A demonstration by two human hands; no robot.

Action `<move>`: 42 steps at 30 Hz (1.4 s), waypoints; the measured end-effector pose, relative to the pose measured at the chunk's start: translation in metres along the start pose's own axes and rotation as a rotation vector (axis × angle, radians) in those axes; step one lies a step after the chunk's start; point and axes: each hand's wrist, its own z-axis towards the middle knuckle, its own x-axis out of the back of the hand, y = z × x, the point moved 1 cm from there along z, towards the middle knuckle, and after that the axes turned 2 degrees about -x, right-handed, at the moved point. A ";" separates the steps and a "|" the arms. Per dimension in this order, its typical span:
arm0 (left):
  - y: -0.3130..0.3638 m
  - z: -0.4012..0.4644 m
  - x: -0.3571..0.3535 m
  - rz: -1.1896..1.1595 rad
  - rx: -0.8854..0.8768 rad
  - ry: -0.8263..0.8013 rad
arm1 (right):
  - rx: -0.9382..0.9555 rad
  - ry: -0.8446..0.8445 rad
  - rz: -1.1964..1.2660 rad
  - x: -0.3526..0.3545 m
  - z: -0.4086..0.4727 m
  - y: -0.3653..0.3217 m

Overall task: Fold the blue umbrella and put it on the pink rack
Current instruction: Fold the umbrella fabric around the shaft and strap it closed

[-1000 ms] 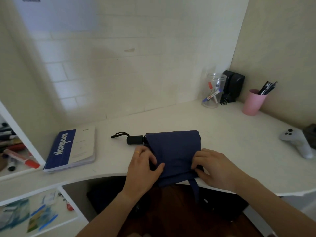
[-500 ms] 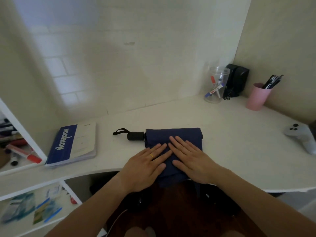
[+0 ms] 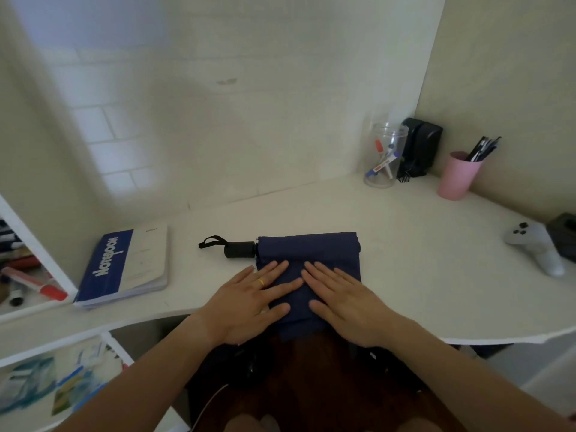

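While both palms press flat on the cloth, nothing is gripped. Starting at 9 o'clock, a notebook [image 3: 124, 266] lies closed on the white desk [image 3: 420, 275], well apart from the work. Next, toward 10 o'clock of the hands, the umbrella's black handle [image 3: 239, 249] with its wrist strap [image 3: 212, 241] sticks out left of the canopy, likely kept free so the fabric can be flattened without it.

The left hand [image 3: 246, 304] is spread open, fingers [image 3: 274, 269] extended, its palm partly on the desk and its fingertips on the blue umbrella [image 3: 311, 254]. The umbrella lies at the desk's near edge, its cloth hanging slightly over at 6 o'clock. The right hand [image 3: 346, 300] is likewise open and flat on the fabric, just beside the left; the 2 seem to be smoothing the folds so the canopy stays compact.

Farther right, at 1 o'clock, a clear jar [image 3: 385, 155] and a pink cup [image 3: 458, 176] of pens stand by the wall, and a game controller [image 3: 536, 247] rests at 3 o'clock. No pink rack is in view, so placing is not yet begun.
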 end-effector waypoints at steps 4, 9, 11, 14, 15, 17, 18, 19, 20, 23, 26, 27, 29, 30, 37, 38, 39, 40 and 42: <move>0.000 0.001 0.011 -0.094 0.040 -0.009 | -0.022 -0.041 0.243 0.013 -0.026 0.020; 0.013 0.049 0.050 0.238 0.043 0.474 | -0.017 0.007 0.282 0.020 -0.028 0.022; 0.018 0.062 0.045 0.209 -0.041 0.465 | 0.011 0.018 0.210 0.020 -0.030 0.020; 0.022 0.064 0.009 0.163 -0.155 0.247 | 0.029 -0.031 0.231 0.028 -0.036 0.020; 0.022 0.063 -0.001 0.156 -0.160 0.229 | 0.018 -0.034 0.274 0.038 -0.034 0.019; 0.021 0.062 -0.008 0.163 -0.160 0.252 | -0.026 0.130 0.339 0.060 -0.014 0.023; 0.021 0.063 -0.007 0.169 -0.158 0.248 | -0.051 0.266 0.302 0.068 0.002 0.028; 0.021 0.063 -0.007 0.176 -0.156 0.237 | -0.074 0.338 0.241 0.072 0.019 0.033; 0.022 0.063 -0.007 0.181 -0.154 0.231 | -0.097 0.324 0.198 0.075 0.035 0.036; 0.024 0.060 -0.009 0.165 -0.151 0.205 | -0.151 -0.041 0.187 0.073 0.068 0.055; 0.024 0.054 -0.010 0.136 -0.170 0.187 | -0.100 -0.161 0.173 0.083 0.075 0.070; 0.024 0.050 -0.010 0.112 -0.182 0.162 | -0.088 -0.162 0.157 0.086 0.075 0.071; 0.021 0.042 -0.009 0.061 -0.206 0.115 | -0.078 -0.111 0.100 0.085 0.076 0.072; 0.019 0.038 -0.008 0.045 -0.221 0.097 | -0.079 -0.082 0.072 0.082 0.075 0.071; 0.018 0.028 0.000 -0.020 -0.230 -0.011 | -0.091 -0.097 0.267 0.084 0.065 0.067; 0.018 0.028 0.002 -0.021 -0.236 -0.019 | -0.068 -0.102 0.308 0.088 0.064 0.068; 0.018 0.027 0.004 -0.019 -0.241 -0.030 | -0.040 -0.092 0.323 0.089 0.062 0.069; 0.018 0.027 0.006 -0.019 -0.244 -0.040 | -0.027 -0.073 0.343 0.088 0.059 0.071; 0.019 0.024 0.014 -0.018 -0.246 -0.055 | -0.023 -0.011 0.358 0.085 0.054 0.075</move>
